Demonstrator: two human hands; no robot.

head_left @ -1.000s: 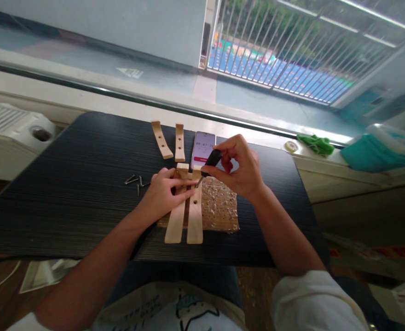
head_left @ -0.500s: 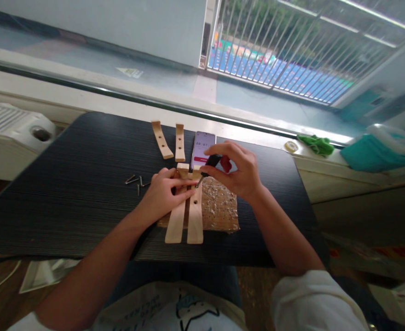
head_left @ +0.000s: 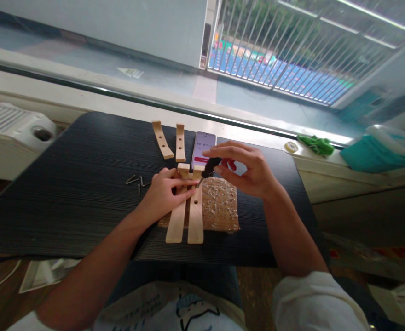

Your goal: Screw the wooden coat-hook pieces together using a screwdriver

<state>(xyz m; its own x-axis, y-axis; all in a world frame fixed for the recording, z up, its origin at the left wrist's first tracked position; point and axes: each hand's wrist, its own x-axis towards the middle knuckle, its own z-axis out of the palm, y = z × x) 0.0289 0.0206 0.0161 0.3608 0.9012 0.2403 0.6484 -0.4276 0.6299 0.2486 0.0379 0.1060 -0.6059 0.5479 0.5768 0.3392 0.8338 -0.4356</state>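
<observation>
My right hand (head_left: 247, 168) holds a screwdriver (head_left: 210, 167) by its black handle, with thumb and fingers loosely around the top. Its thin shaft slants down to the left, and the tip meets the right of two curved wooden pieces (head_left: 195, 220), at a spot beside my left fingertips. My left hand (head_left: 166, 193) lies across the left wooden piece (head_left: 175, 225), thumb and fingers pressing on both pieces. Any screw under the tip is too small to make out. The two pieces lie side by side on a brown block (head_left: 219, 207) with a rough, shiny surface.
Two more curved wooden pieces with holes, one tilted (head_left: 161, 140) and one straight (head_left: 180, 142), lie farther back on the black table (head_left: 67, 193). Several screws (head_left: 141, 180) lie left of my hand. A phone (head_left: 202, 145) stands behind the block, showing a timer.
My right hand has shifted slightly to the right and its fingers have loosened and turned about the screwdriver handle. The tip and my left hand stay in place.
</observation>
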